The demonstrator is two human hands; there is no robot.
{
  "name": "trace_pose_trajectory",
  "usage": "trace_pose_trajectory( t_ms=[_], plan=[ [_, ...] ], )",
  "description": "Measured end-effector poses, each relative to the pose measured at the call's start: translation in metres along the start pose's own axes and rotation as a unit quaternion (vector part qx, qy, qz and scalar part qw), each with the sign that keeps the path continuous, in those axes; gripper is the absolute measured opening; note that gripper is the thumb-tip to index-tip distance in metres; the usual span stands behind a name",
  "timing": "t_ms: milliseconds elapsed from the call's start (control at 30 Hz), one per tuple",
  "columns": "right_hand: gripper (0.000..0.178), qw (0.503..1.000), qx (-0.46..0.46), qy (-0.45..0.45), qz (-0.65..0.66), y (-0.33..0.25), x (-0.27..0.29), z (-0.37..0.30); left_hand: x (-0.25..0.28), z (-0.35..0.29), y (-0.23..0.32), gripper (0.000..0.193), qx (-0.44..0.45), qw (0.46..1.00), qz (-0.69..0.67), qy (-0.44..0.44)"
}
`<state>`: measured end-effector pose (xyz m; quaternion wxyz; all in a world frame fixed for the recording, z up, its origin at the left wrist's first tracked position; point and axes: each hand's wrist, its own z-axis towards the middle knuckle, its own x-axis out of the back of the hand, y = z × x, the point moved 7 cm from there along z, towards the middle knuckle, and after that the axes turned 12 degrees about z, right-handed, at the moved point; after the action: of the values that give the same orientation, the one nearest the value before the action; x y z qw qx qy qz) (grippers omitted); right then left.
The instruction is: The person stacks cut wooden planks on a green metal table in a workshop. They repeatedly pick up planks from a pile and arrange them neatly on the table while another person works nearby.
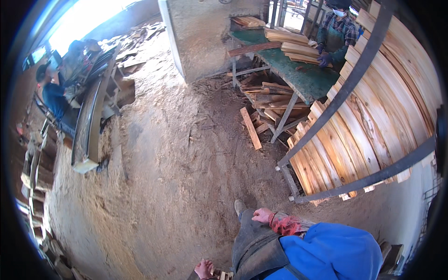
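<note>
My right hand (262, 215) hangs in front of my dark apron (254, 247), below a red patterned sleeve cuff (285, 225). Its fingers are loosely curled, and nothing shows in them. Lower down, at the bottom edge, is my left hand (204, 269) with its fingers bent in. Whether it holds something is hidden. Beside its wrist, the ends of a few small wood pieces (224, 275) show, partly cut off by the frame. One of my shoes (240, 206) is on the dusty floor (177, 186).
A tall stack of boards (364, 126) stands at right in a metal-bar rack (336, 99). Behind it, a masked, gloved co-worker (337, 35) handles boards at a green table (294, 72), with scrap wood (275, 100) underneath. Another person (56, 95) sits by a long machine (91, 116) at left.
</note>
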<state>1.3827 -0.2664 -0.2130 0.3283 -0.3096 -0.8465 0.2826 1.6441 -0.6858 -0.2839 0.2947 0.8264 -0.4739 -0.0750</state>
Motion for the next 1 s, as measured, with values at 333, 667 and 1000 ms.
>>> trace_pose_trajectory(
  t_ms=[333,667,1000],
  plan=[
    [0.044,0.995,-0.034,0.083,0.034,-0.043,0.142,0.128,-0.097,0.009,0.079,0.054,0.098,0.982,0.109,-0.121],
    [0.049,0.970,-0.089,0.167,0.151,-0.106,0.197,0.252,-0.166,0.174,0.271,0.055,0.111,0.955,0.205,-0.181],
    [0.036,0.844,-0.134,0.273,0.441,-0.169,0.280,0.324,-0.232,0.400,0.601,0.027,-0.035,0.991,0.080,-0.098]
  ],
)
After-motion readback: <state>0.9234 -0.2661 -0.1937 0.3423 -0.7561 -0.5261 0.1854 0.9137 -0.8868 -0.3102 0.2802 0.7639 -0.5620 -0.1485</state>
